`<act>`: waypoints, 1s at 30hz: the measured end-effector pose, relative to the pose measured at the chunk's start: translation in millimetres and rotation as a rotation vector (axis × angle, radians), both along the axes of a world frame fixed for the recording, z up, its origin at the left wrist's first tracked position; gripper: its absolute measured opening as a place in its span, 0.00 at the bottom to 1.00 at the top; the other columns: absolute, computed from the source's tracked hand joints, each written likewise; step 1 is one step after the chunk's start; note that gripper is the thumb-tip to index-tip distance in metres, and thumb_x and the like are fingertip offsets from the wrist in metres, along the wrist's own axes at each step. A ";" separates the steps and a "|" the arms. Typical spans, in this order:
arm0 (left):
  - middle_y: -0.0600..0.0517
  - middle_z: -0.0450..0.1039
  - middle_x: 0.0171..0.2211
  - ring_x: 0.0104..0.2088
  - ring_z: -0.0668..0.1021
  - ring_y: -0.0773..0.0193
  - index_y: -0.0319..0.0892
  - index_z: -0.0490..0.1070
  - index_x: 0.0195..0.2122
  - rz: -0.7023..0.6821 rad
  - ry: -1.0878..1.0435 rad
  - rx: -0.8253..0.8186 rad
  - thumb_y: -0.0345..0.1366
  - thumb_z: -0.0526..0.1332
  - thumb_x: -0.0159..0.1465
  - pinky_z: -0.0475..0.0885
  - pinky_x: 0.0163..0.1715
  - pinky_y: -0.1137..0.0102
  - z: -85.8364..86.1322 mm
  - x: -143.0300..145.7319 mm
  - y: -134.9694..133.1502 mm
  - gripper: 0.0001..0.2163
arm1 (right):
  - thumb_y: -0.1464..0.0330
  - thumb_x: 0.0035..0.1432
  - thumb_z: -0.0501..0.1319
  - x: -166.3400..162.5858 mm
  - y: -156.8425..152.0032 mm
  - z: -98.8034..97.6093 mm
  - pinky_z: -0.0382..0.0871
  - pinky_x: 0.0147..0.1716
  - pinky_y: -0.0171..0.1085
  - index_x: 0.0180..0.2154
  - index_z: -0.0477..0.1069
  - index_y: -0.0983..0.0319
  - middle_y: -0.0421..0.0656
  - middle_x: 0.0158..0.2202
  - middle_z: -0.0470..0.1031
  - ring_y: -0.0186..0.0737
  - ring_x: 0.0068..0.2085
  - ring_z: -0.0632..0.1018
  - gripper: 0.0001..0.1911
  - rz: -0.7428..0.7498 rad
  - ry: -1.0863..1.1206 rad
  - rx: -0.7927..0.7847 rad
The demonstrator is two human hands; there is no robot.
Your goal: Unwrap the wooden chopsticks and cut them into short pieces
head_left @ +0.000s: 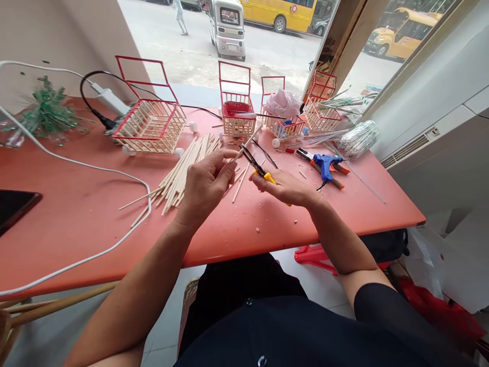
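My left hand (210, 178) pinches a thin pale wooden stick (249, 140) between thumb and fingers, its far end slanting up and right. In my right hand (284, 186) is a pair of yellow-handled pliers (257, 167) with long dark jaws. The jaw tips meet the stick just beyond my left fingertips; whether they grip it cannot be made out. A pile of loose wooden sticks (187, 171) lies left of and behind my left hand. Short offcuts and crumbs are scattered on the pink table (244, 232) beneath both hands.
Small red-rimmed stick-built carts (151, 125) line the back of the table; one holds a red bowl (237, 108), another a white bag (283, 102). To the right are a blue glue gun (326, 164) and wrapped sticks (359, 138). A white cable (126, 176) crosses the left side near a phone (15, 208).
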State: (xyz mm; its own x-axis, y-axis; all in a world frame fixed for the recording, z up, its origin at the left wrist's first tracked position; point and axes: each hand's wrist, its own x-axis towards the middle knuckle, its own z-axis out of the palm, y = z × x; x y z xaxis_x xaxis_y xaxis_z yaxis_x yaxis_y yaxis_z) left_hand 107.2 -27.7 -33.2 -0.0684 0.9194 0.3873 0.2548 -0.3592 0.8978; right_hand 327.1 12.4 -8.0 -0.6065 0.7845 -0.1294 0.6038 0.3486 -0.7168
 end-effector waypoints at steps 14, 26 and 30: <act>0.57 0.70 0.21 0.20 0.68 0.68 0.39 0.85 0.49 -0.016 0.104 -0.015 0.37 0.65 0.68 0.64 0.24 0.72 -5.5 -2.6 -5.6 0.13 | 0.37 0.71 0.53 -5.1 3.7 -6.6 0.62 0.42 0.41 0.38 0.65 0.59 0.41 0.36 0.72 0.42 0.39 0.71 0.31 0.042 0.062 0.150; 0.58 0.64 0.18 0.17 0.64 0.70 0.36 0.84 0.45 -0.165 -0.151 -0.245 0.37 0.68 0.63 0.58 0.18 0.75 -8.0 -6.2 -4.0 0.13 | 0.33 0.69 0.51 -15.4 -0.5 -15.1 0.57 0.39 0.40 0.32 0.61 0.58 0.39 0.31 0.66 0.39 0.36 0.67 0.35 0.014 0.073 0.118; 0.58 0.66 0.19 0.16 0.63 0.71 0.36 0.82 0.45 -0.211 -0.211 -0.341 0.37 0.69 0.61 0.56 0.16 0.76 -8.0 -7.3 -2.7 0.14 | 0.34 0.71 0.52 -16.9 -0.6 -17.9 0.55 0.37 0.40 0.31 0.62 0.59 0.39 0.30 0.66 0.38 0.34 0.66 0.36 -0.024 -0.008 0.105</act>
